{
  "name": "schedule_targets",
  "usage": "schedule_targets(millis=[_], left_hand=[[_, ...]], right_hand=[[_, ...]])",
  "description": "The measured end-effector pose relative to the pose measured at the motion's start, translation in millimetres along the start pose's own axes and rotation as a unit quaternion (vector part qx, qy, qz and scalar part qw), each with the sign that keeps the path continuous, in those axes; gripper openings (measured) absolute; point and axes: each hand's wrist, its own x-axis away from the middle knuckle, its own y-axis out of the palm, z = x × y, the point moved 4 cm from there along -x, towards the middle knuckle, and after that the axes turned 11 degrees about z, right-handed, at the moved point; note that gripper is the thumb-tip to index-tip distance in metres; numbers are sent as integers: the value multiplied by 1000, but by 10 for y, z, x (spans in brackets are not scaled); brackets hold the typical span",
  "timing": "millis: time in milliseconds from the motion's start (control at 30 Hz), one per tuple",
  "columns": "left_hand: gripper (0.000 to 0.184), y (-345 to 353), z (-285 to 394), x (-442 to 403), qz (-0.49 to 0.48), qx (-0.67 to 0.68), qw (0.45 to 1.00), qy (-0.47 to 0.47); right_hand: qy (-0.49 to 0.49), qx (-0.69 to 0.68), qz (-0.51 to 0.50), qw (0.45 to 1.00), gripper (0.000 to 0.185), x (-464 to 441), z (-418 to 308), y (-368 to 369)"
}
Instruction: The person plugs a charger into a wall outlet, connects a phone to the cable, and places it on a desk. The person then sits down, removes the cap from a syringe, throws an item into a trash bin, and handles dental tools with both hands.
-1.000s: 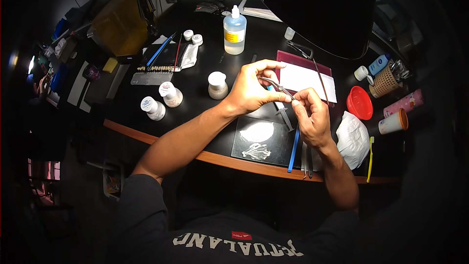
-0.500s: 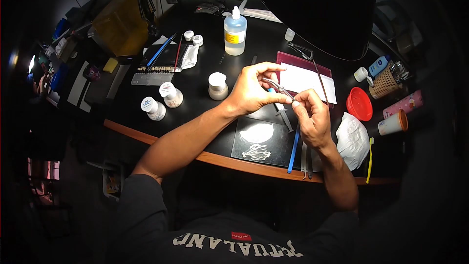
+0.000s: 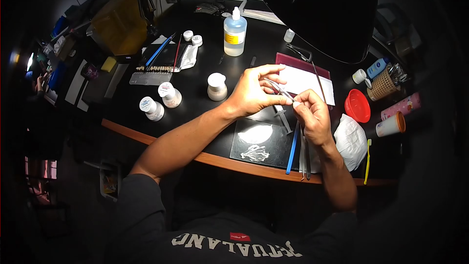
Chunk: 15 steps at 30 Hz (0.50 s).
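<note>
My left hand (image 3: 251,90) is closed around a slim silvery metal tool (image 3: 276,86), possibly tweezers, which slants down toward my right hand (image 3: 313,117). At the tool's lower end my right thumb and fingertips are pinched together; whatever small thing they hold there is too small to make out. Below both hands lies a dark glass slab (image 3: 239,152) with a white patch and white smears on it. A syringe (image 3: 283,117) rests partly hidden under my hands. Blue-handled and metal tools, among them a blue stick (image 3: 292,151), lie beneath my right wrist.
Left of my hands stand several lidded jars, one a white-capped jar (image 3: 217,87). Farther back are a liquid bottle (image 3: 235,34) and a maroon-edged pad (image 3: 303,80). To the right sit a red bowl (image 3: 358,105) and crumpled white tissue (image 3: 350,139). A black lamp (image 3: 322,10) overhangs the back.
The metal tool has turned a little in my left hand and looks brighter and straighter. Both hands stay together in nearly the same place. The whole view has shifted slightly.
</note>
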Motion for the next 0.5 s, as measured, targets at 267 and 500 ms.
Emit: schedule_targets(millis=[267, 500], left_hand=[[75, -9, 26, 14, -27, -9, 999, -18], [69, -19, 62, 15, 7, -41, 999, -3]], right_hand=[[13, -11, -5, 1000, 5, -6, -2, 11], [14, -18, -3, 1000, 4, -11, 8, 16]])
